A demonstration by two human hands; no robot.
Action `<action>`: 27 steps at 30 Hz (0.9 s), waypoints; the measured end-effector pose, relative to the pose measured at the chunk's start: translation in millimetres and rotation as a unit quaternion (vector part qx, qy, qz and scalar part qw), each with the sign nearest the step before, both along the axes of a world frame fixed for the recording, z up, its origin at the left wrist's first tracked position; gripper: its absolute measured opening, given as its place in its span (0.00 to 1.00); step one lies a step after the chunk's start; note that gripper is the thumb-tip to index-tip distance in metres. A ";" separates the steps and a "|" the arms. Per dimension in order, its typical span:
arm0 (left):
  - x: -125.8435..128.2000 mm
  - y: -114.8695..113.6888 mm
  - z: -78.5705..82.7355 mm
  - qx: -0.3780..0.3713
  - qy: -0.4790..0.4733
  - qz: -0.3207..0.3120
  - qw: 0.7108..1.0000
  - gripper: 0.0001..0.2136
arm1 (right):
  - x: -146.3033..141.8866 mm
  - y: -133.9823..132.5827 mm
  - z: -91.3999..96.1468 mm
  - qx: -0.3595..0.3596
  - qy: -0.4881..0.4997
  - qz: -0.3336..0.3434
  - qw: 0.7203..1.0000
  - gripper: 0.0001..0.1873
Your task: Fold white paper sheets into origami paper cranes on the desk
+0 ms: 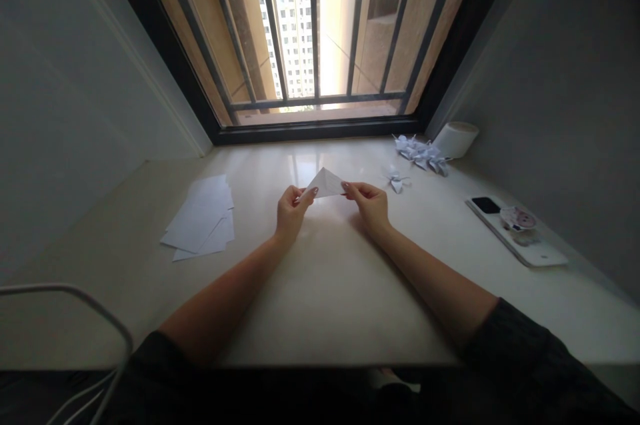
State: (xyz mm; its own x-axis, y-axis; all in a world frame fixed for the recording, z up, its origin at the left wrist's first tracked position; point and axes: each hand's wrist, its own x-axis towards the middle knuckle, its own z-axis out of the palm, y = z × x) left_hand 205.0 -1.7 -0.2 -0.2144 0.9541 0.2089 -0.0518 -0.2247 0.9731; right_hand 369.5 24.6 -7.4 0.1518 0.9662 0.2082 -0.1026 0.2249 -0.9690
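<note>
A white paper folded into a triangle is held just above the pale table, out in front of me. My left hand pinches its left corner between thumb and fingers. My right hand pinches its right corner the same way. Both arms reach forward from the table's near edge. A single folded paper crane lies on the table just right of my right hand.
A loose stack of white sheets lies at the left. Several folded paper cranes sit at the back right beside a white roll. A phone lies at the right. A barred window is ahead; a cable curves at lower left.
</note>
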 end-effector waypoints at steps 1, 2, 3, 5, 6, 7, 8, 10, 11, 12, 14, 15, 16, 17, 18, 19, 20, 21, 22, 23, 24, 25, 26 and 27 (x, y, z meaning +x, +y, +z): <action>0.1 0.5 -0.2 -0.006 -0.008 0.007 1.000 0.17 | -1.5 -1.4 0.3 0.000 0.000 0.010 1.000 0.15; 0.1 1.2 -0.5 -0.013 -0.018 0.016 1.000 0.16 | -2.8 -2.7 0.6 -0.001 -0.001 0.020 1.000 0.15; -0.1 1.9 -0.8 -0.018 -0.032 0.023 0.999 0.16 | -4.0 -3.7 0.7 -0.002 0.001 0.026 1.000 0.15; -0.6 3.0 -1.3 -0.020 -0.040 0.025 0.999 0.19 | -5.6 -4.4 0.5 -0.003 0.014 0.026 1.000 0.16; -0.8 3.2 -1.4 -0.018 -0.037 0.022 0.999 0.22 | -6.0 -4.2 0.2 -0.002 0.020 0.023 1.000 0.17; -0.7 3.2 -1.5 -0.015 -0.030 0.018 0.999 0.24 | -6.1 -3.8 -0.2 -0.001 0.024 0.018 1.000 0.17; -0.5 3.0 -1.6 -0.012 -0.024 0.015 1.000 0.24 | -6.1 -3.3 -0.6 0.000 0.025 0.013 1.000 0.18; 0.2 2.8 -2.0 -0.006 -0.021 0.014 1.000 0.24 | -5.9 -2.8 -1.0 0.004 0.020 0.008 1.000 0.18; 0.6 2.8 -2.3 -0.005 -0.024 0.018 1.000 0.23 | -5.9 -2.9 -0.9 0.007 0.018 0.008 1.000 0.18; 1.0 2.9 -2.8 -0.005 -0.028 0.023 0.999 0.22 | -6.0 -3.2 -0.5 0.009 0.018 0.009 1.000 0.17; 1.4 3.6 -4.1 -0.008 -0.037 0.037 0.999 0.21 | -6.4 -4.5 0.6 0.012 0.025 0.014 1.000 0.17; 1.4 3.9 -4.8 -0.010 -0.040 0.043 0.998 0.20 | -6.8 -5.1 1.1 0.013 0.030 0.015 0.999 0.17; 1.2 4.3 -5.4 -0.012 -0.042 0.048 0.998 0.20 | -7.1 -5.7 1.7 0.014 0.034 0.016 0.999 0.18; 1.0 4.7 -6.1 -0.012 -0.044 0.052 0.998 0.20 | -7.4 -6.2 2.0 0.014 0.036 0.016 0.999 0.18; 0.8 5.0 -6.6 -0.013 -0.045 0.056 0.997 0.20 | -7.6 -6.4 2.2 0.013 0.035 0.016 0.999 0.19; 0.6 5.2 -7.0 -0.014 -0.047 0.059 0.997 0.20 | -7.6 -6.4 2.1 0.012 0.031 0.015 0.999 0.19; 0.4 5.5 -7.4 -0.016 -0.048 0.062 0.997 0.19 | -7.5 -6.3 1.9 0.010 0.027 0.014 0.999 0.19; 0.3 5.6 -7.7 -0.018 -0.049 0.065 0.997 0.19 | -7.3 -6.1 1.5 0.009 0.024 0.012 1.000 0.19; 0.2 5.7 -7.9 -0.021 -0.049 0.066 0.996 0.19 | -6.9 -6.0 1.1 0.010 0.021 0.014 1.000 0.18; 0.2 5.7 -7.9 -0.022 -0.047 0.066 0.996 0.19 | -6.6 -6.1 0.8 0.013 0.019 0.019 1.000 0.18; 0.2 5.6 -7.9 -0.022 -0.045 0.065 0.997 0.19 | -6.3 -6.4 0.7 0.020 0.016 0.030 0.999 0.18; 0.4 5.4 -7.7 -0.020 -0.041 0.063 0.997 0.19 | -6.2 -7.0 0.7 0.027 0.011 0.043 0.999 0.18; 0.7 4.9 -7.4 -0.016 -0.035 0.059 0.998 0.19 | -6.5 -7.9 1.0 0.035 0.005 0.058 0.998 0.19; 1.1 4.3 -6.9 -0.011 -0.027 0.054 0.998 0.18 | -7.1 -8.9 1.4 0.044 0.000 0.070 0.997 0.19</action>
